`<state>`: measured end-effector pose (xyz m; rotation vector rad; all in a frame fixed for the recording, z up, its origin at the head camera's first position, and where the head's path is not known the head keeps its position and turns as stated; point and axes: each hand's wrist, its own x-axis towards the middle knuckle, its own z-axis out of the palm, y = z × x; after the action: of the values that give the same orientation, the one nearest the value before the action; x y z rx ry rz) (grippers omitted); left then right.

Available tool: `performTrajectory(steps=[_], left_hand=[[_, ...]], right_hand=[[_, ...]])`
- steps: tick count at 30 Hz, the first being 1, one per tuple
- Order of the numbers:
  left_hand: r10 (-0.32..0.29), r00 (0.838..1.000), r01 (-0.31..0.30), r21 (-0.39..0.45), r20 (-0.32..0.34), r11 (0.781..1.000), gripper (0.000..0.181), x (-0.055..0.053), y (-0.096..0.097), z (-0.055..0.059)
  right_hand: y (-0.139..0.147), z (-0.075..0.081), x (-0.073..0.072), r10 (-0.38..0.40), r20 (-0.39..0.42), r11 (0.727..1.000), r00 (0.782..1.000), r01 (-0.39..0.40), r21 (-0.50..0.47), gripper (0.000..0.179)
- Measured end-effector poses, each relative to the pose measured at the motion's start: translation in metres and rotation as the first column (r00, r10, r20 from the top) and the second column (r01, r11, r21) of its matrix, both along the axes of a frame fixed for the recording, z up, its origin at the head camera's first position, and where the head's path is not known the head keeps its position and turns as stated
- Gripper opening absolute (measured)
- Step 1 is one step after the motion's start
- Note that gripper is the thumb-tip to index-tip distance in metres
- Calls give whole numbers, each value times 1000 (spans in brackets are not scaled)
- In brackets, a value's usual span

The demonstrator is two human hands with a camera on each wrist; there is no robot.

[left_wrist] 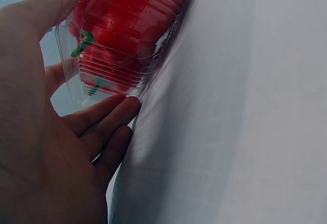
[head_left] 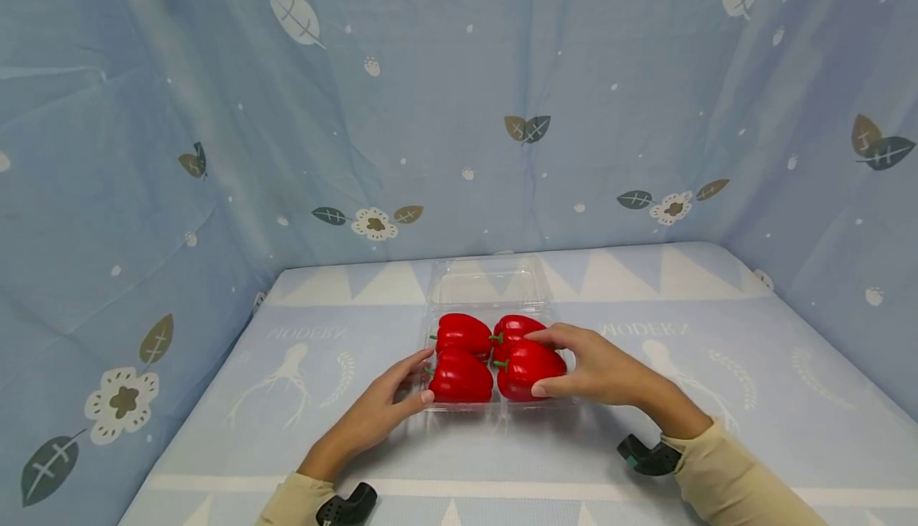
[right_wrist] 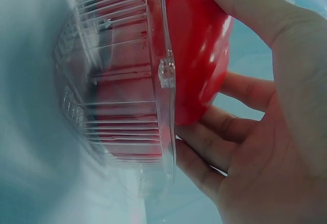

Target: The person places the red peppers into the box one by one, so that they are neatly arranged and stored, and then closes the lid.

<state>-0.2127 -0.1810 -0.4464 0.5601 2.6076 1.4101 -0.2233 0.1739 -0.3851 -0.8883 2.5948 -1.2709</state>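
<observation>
A clear plastic clamshell container [head_left: 491, 291] lies with its lid folded back, away from me. Several red bell peppers sit in its base, green stems pointing left. My right hand [head_left: 606, 367] grips the front right bell pepper [head_left: 529, 370], thumb at its near side and fingers around the far side. In the right wrist view that pepper [right_wrist: 196, 50] bulges above the container rim. My left hand [head_left: 369, 414] holds the container's left side beside the front left bell pepper [head_left: 461, 376]. The left wrist view has the thumb at the rim and fingertips low on the ribbed wall.
A pale blue and white patterned cloth [head_left: 287, 446] covers the table under the container. Blue curtains [head_left: 459, 111] with leaf and flower prints stand behind and on both sides. Each wrist carries a black device [head_left: 649, 456].
</observation>
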Motion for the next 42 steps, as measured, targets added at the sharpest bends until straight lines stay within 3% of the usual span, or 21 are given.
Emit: performTrajectory(steps=[8, 15, 27, 42], left_hand=[[-4, 1000, 4, 0, 3, 1000, 68, 0, 0, 1], [-8, 1000, 8, 10, 3, 1000, 67, 0, 0, 0], [-10, 1000, 10, 6, 0, 1000, 67, 1, 0, 1], [-7, 1000, 7, 6, 11, 1000, 66, 2, -1, 1]], right_hand=[[-2, 0, 0, -1, -17, 999, 1000, 2, 47, 71], [-4, -4, 1, 3, -121, 987, 993, 17, 161, 71], [-4, -5, 0, 28, -134, 992, 991, -11, 127, 69], [-7, -5, 3, 39, -213, 966, 976, 17, 256, 71]])
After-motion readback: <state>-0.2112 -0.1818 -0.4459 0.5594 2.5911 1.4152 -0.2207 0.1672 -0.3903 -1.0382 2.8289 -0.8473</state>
